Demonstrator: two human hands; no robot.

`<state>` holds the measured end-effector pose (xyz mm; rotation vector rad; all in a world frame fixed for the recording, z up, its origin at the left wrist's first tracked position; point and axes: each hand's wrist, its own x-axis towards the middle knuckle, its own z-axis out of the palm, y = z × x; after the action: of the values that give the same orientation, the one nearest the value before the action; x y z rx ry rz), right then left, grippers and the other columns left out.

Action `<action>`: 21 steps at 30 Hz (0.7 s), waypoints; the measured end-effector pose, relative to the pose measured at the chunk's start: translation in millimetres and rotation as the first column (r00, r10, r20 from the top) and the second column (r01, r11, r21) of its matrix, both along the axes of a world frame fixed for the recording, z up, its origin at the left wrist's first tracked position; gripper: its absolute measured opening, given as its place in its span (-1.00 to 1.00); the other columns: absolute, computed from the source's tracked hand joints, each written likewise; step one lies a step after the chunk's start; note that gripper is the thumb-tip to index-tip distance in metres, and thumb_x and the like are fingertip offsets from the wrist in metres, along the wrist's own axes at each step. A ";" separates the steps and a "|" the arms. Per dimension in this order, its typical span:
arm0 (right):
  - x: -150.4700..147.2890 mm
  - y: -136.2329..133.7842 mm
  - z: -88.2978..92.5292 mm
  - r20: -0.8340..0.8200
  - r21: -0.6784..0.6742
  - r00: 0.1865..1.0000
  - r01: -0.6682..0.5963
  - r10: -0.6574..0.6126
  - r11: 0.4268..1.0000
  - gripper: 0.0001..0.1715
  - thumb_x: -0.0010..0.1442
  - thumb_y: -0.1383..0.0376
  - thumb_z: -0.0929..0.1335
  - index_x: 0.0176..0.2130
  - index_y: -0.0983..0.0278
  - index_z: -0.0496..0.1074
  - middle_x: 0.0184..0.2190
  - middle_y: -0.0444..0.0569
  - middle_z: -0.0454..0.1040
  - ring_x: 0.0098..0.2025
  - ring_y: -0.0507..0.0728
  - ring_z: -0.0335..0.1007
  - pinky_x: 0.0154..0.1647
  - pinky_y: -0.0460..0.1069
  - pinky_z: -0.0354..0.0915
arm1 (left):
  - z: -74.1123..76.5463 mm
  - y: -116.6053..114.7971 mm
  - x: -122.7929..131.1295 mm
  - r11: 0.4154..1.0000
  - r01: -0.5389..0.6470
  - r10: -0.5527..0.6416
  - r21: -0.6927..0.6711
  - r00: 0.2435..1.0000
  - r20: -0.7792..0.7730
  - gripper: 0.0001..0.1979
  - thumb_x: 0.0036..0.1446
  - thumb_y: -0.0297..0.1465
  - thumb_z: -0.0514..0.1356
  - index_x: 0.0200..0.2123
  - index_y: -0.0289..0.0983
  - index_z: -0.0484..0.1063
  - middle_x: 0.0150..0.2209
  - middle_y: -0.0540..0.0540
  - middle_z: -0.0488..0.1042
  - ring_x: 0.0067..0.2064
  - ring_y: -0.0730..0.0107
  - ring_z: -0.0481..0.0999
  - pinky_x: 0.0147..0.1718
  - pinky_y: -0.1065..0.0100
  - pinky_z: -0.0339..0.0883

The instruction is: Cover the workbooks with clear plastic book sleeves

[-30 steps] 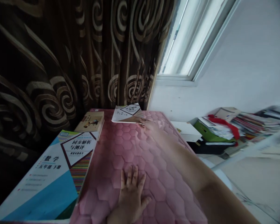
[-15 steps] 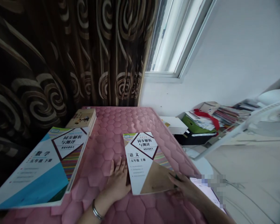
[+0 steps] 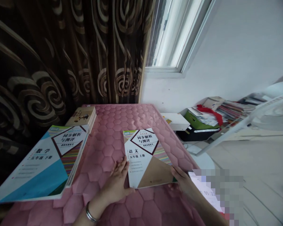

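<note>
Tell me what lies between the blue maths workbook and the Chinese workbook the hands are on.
In the head view, only bare pink quilted cover separates the maths workbook from the Chinese workbook; the left hand rests at the latter's left edge.
</note>
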<state>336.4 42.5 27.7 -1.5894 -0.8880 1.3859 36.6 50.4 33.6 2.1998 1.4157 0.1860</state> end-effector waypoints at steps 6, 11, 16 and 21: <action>-2.8 -6.7 -8.4 0.074 -0.016 0.997 0.010 -0.009 1.000 -0.42 0.07 -0.08 0.29 -0.02 0.18 0.33 -0.55 -0.12 0.43 -0.60 0.13 0.38 -0.57 0.03 0.38 | -9.1 2.0 -1.3 0.999 0.017 -0.017 0.047 1.000 0.004 -0.07 0.08 -0.21 0.23 0.39 -0.29 -0.18 0.42 -0.30 -0.28 0.43 0.12 -0.26 0.35 -0.11 -0.22; 6.2 0.6 -9.5 0.298 -0.002 0.955 -0.019 0.019 1.000 -0.45 0.02 -0.02 0.29 -0.05 0.19 0.36 -0.28 0.01 0.52 -0.43 0.18 0.45 -0.56 0.04 0.41 | -5.2 2.1 -0.7 0.999 0.008 -0.007 0.040 1.000 -0.009 -0.10 0.09 -0.22 0.23 0.39 -0.32 -0.12 0.42 -0.30 -0.24 0.43 0.15 -0.25 0.36 -0.06 -0.24; 14.7 4.3 -8.6 0.380 0.073 0.924 -0.088 0.054 0.993 -0.38 0.00 0.00 0.26 0.00 0.21 0.41 -0.05 0.06 0.50 -0.21 0.25 0.46 -0.50 0.03 0.41 | -4.1 3.4 -4.6 0.999 0.040 -0.041 0.025 0.998 0.049 0.01 -0.04 -0.21 0.34 0.39 -0.22 -0.11 0.42 -0.28 -0.15 0.43 0.08 -0.22 0.34 -0.16 -0.30; 23.4 0.5 -12.5 0.472 0.157 0.879 -0.160 0.068 0.975 -0.46 0.02 0.08 0.26 -0.05 0.20 0.48 -0.14 0.03 0.57 -0.12 0.27 0.48 -0.17 0.08 0.38 | -2.8 3.5 -7.1 0.999 0.039 -0.042 0.033 0.995 0.096 -0.02 -0.12 -0.21 0.40 0.35 -0.15 0.04 0.39 -0.24 0.00 0.42 0.03 -0.15 0.33 -0.21 -0.33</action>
<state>359.8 42.9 15.2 -1.7701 -1.3769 0.9656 29.5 53.9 30.8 2.2114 1.3234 0.2981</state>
